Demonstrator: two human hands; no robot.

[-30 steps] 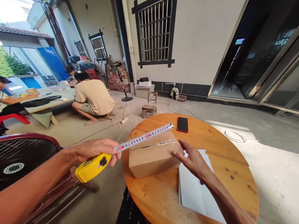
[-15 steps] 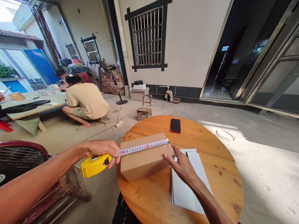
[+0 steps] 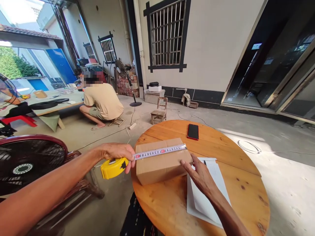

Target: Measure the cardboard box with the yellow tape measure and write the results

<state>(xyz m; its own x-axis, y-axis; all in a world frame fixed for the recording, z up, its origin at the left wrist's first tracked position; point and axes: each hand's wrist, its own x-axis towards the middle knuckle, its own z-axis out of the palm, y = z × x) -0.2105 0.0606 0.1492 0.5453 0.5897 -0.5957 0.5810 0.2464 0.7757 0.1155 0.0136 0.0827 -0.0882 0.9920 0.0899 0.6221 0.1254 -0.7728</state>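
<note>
Yellow tape measure [image 3: 114, 168], brown cardboard box [image 3: 158, 170]

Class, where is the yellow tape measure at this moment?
In the head view, left of centre, the yellow tape measure is held in the left hand, by the cardboard box, its blade extending over the box's top.

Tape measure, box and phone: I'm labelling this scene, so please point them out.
Tape measure [image 3: 112, 169], head view: its yellow case.
Box [image 3: 159, 171], head view: its near side.
Phone [image 3: 193, 131], head view: its dark screen.

Bare left arm [image 3: 61, 180] extended, left hand [image 3: 120, 152] curled in grip by left edge of round orange-brown wooden table [image 3: 246, 203]; bare right forearm [image 3: 226, 209] angled inward, right hand [image 3: 200, 175] spread, thumb [image 3: 185, 165] apart from fingers [image 3: 194, 160].
</note>
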